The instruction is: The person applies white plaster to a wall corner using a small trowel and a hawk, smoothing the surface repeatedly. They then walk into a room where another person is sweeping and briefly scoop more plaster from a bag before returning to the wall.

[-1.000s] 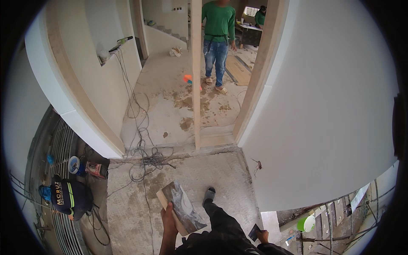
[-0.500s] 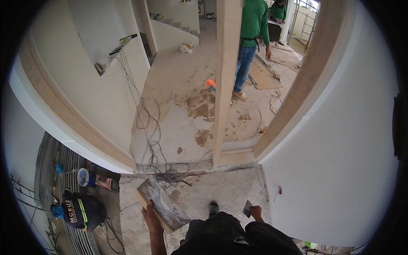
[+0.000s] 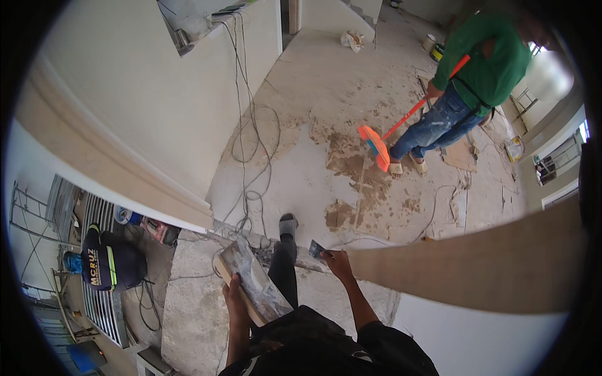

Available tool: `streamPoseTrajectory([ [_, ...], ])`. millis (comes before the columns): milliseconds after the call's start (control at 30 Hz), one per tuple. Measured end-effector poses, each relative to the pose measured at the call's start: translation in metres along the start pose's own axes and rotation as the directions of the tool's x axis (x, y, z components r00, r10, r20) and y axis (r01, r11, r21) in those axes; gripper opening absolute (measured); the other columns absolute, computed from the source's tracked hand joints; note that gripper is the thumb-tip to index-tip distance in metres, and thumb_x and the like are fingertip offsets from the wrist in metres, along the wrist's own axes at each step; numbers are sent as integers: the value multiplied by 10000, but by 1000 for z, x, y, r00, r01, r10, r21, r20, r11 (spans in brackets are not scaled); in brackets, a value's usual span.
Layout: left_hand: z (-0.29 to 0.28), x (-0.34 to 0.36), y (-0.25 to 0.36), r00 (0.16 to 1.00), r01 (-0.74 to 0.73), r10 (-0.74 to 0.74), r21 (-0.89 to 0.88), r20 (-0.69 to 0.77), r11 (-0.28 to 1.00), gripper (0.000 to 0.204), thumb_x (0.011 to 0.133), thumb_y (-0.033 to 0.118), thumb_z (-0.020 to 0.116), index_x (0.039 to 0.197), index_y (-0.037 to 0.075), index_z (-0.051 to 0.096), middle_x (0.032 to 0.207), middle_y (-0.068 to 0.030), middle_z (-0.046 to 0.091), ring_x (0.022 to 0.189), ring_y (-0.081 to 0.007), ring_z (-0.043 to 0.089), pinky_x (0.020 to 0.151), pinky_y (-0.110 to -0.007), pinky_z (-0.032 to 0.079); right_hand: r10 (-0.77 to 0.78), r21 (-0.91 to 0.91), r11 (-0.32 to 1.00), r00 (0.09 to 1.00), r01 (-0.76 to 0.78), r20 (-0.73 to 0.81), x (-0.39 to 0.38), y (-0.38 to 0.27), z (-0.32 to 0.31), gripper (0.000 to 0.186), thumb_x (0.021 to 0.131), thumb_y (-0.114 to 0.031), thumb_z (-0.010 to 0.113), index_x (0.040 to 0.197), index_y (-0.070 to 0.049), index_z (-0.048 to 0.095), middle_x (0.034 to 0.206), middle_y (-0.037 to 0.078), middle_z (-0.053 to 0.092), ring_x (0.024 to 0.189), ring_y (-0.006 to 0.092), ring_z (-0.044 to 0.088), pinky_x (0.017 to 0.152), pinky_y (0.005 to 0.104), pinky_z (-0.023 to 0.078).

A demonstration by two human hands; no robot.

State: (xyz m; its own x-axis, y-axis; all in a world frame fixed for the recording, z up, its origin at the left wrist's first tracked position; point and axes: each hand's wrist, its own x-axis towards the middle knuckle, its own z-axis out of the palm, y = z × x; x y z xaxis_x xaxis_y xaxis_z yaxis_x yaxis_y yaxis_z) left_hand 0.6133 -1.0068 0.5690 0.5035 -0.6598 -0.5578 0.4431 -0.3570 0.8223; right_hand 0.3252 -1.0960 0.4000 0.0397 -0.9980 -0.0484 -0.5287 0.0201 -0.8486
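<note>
My left hand is closed on the edge of a plasterer's hawk board, a rectangular wooden board whose grey upper face is smeared with whitish paste. The board is tilted in front of my body. A small putty knife sticks out from my right hand, its fingers wrapped round the handle and its dark flat blade pointing forward and left. Blade and board are apart. The tip of my right thumb and the knife's handle are mostly hidden.
Tangled grey cables lie near my forward foot at the doorway's threshold. Ahead right, a person in green holds an orange broom over wet-stained floor. Another person crouches at left by metal bars. A wooden frame runs at right.
I have stepped forward into the doorway and the view has turned. My right hand with the putty knife has come up and forward. The person in green now shows fully with the broom.
</note>
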Motion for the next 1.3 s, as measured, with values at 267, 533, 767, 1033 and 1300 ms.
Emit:
streamPoseTrajectory([
  [267, 231, 204, 214, 964, -36, 44, -36, 261, 999, 559, 892, 341, 618, 1279, -17, 433, 1133, -119, 545, 1018, -222, 552, 868, -355, 458, 292, -125, 923, 873, -364, -390, 206, 59, -78, 304, 800, -280, 666, 851, 20, 663, 675, 216, 624, 609, 357, 634, 561, 437, 447],
  [533, 411, 267, 398, 891, -99, 112, -54, 439, 994, 565, 886, 365, 640, 1264, -13, 456, 1119, -111, 560, 1004, -216, 568, 848, -350, 472, 759, -138, 570, 583, -810, -290, 176, -6, -163, 330, 719, -311, 681, 840, -4, 694, 792, 213, 673, 789, 354, 675, 680, 425, 506],
  [767, 563, 310, 421, 815, -70, 45, 20, 577, 997, 490, 902, 354, 614, 1240, 17, 502, 1075, -84, 590, 967, -199, 587, 829, -336, 488, 877, 115, 425, 376, -898, -299, 174, 26, -110, 358, 684, -282, 684, 904, 0, 704, 885, 211, 696, 885, 352, 677, 756, 427, 515],
  [1033, 760, 408, 459, 816, 6, -89, 145, 571, 989, 565, 895, 344, 624, 1288, -17, 439, 1134, -133, 549, 1006, -245, 572, 840, -389, 491, 844, 181, 369, 248, -912, -475, 408, 105, -136, 322, 682, -289, 657, 791, 11, 695, 797, 244, 672, 827, 394, 666, 720, 466, 516],
  [1300, 967, 506, 530, 823, -200, 135, 60, 553, 978, 662, 881, 365, 642, 1349, -3, 353, 1191, -141, 500, 1063, -261, 530, 890, -396, 463, 597, 68, 728, 581, -682, -553, 845, 108, -329, 358, 758, -371, 651, 787, -18, 705, 703, 231, 637, 698, 370, 657, 653, 455, 502],
])
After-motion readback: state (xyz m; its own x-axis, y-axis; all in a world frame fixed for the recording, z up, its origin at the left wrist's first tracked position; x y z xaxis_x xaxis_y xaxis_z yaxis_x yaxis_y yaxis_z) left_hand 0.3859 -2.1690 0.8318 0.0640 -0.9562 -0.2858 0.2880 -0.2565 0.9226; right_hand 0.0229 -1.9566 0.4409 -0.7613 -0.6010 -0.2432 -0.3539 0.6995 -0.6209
